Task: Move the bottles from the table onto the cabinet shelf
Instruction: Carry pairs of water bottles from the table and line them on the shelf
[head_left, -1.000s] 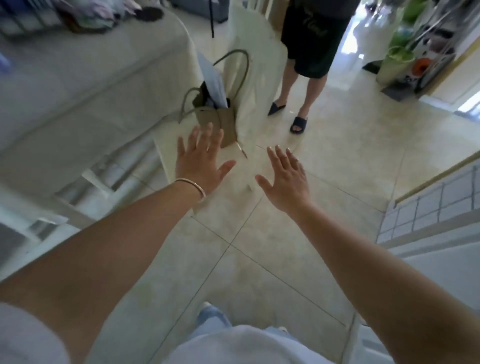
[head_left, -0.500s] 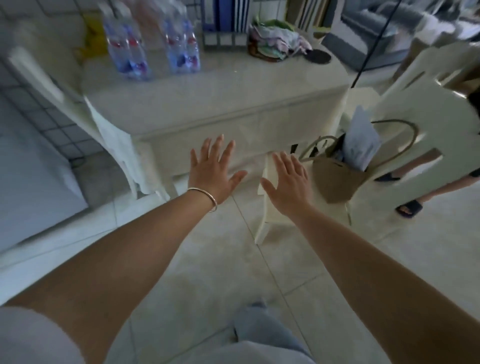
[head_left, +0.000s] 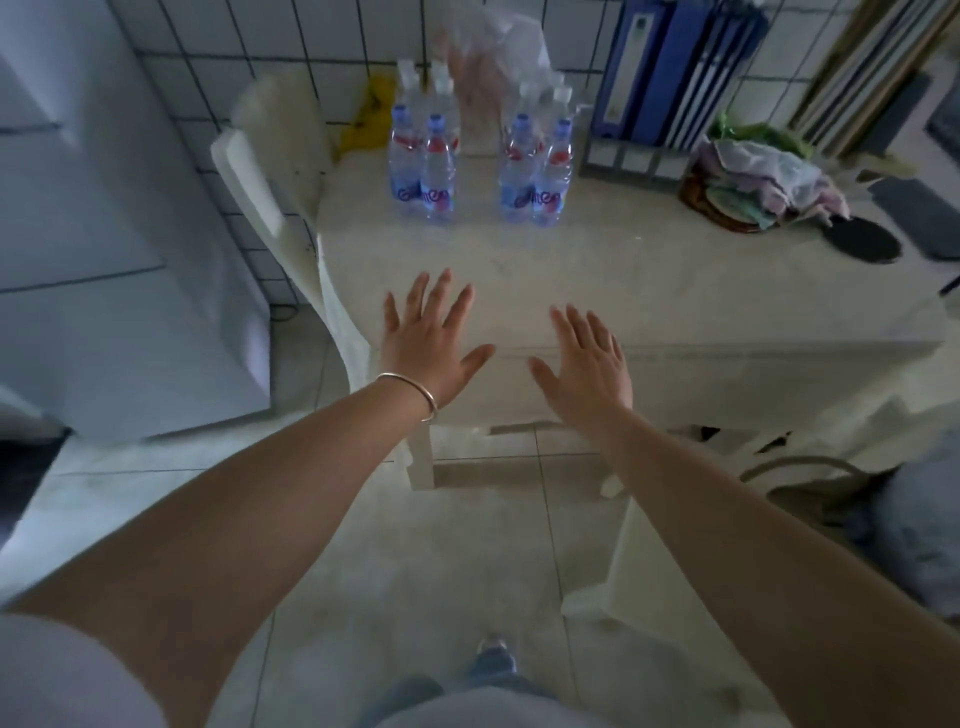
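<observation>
Several clear water bottles with blue and red labels stand upright at the far side of the white-covered table (head_left: 649, 291), in a left cluster (head_left: 423, 166) and a right cluster (head_left: 537, 169). My left hand (head_left: 428, 340), with a thin bangle at the wrist, is held flat with fingers spread above the table's near edge. My right hand (head_left: 587, 364) is beside it, also spread and holding nothing. Both hands are well short of the bottles. A white cabinet (head_left: 119, 218) stands at the left; no shelf of it shows.
A white chair (head_left: 270, 171) stands at the table's left end against the tiled wall. Blue binders (head_left: 670, 67), a basket of cloths (head_left: 763, 182) and a dark round pad (head_left: 862, 239) lie on the table's right. A second chair (head_left: 644, 551) and bag (head_left: 810, 478) stand at the right.
The view has swung from the floor and a standing person round to the table. The bottles are now in front, and both spread hands have come over the table's near edge.
</observation>
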